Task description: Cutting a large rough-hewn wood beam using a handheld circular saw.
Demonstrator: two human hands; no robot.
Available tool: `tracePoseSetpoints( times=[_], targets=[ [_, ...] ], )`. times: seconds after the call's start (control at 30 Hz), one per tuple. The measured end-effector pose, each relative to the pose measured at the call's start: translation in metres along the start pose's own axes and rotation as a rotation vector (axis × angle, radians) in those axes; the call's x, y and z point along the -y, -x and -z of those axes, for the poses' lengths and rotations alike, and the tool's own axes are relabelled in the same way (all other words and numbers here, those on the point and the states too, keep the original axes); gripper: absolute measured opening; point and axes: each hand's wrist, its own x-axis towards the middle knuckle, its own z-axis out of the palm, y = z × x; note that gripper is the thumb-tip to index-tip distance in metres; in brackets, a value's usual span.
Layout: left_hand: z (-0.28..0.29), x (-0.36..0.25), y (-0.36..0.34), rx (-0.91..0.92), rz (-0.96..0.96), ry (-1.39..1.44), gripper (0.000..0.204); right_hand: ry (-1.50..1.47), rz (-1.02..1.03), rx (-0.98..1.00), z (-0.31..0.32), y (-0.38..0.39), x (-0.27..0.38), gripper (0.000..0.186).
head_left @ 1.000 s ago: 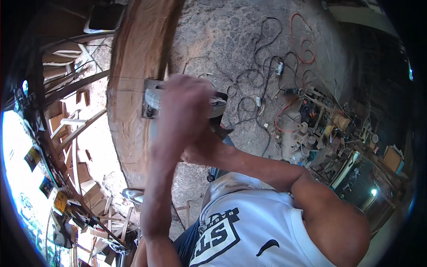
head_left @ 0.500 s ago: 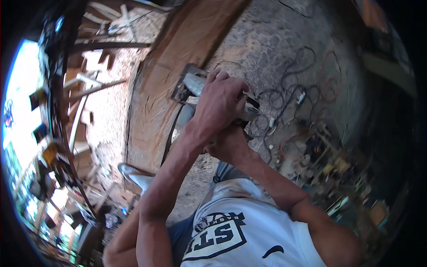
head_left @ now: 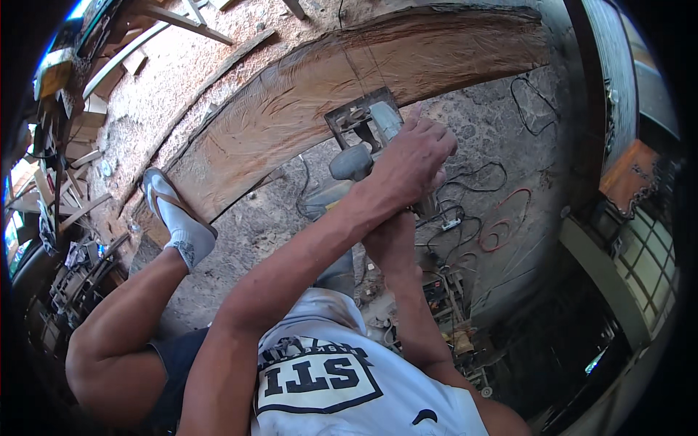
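My left hand is closed over the top of a handheld circular saw, its fingers curled round the far side. The saw has a grey rounded motor housing and a rectangular metal base plate with a window in it. My right hand grips the rear of the saw beneath my left wrist; most of its fingers are hidden. The base plate overlaps the near edge of a long, rough-faced wooden slab, which curves across the view. Whether the blade touches the wood, I cannot tell.
My sandalled left foot is at the slab's near left end. Black cables and a red cord loop on the dusty floor to the right. Sawdust and timber offcuts lie beyond the slab. Clutter lies at lower right.
The view has turned, so the slab now runs across rather than up it. My left foot now shows at the slab's edge. Both hands stay on the saw.
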Motion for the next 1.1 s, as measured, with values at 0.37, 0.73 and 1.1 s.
tracePoseSetpoints(
  times=[0.37, 0.73, 1.1],
  targets=[
    [-0.003, 0.007, -0.005, -0.065, -0.054, 0.084, 0.031, 0.045, 0.277, -0.243, 0.011, -0.012, -0.003, 0.027],
    [0.006, 0.013, -0.004, -0.053, -0.069, 0.067, 0.029, 0.036, 0.332, -0.287, 0.01, -0.021, 0.007, 0.02],
    [0.093, 0.1, 0.025, -0.335, 0.246, -0.474, 0.079, -0.457, -0.126, -0.296, 0.024, -0.026, 0.04, 0.044]
  ],
)
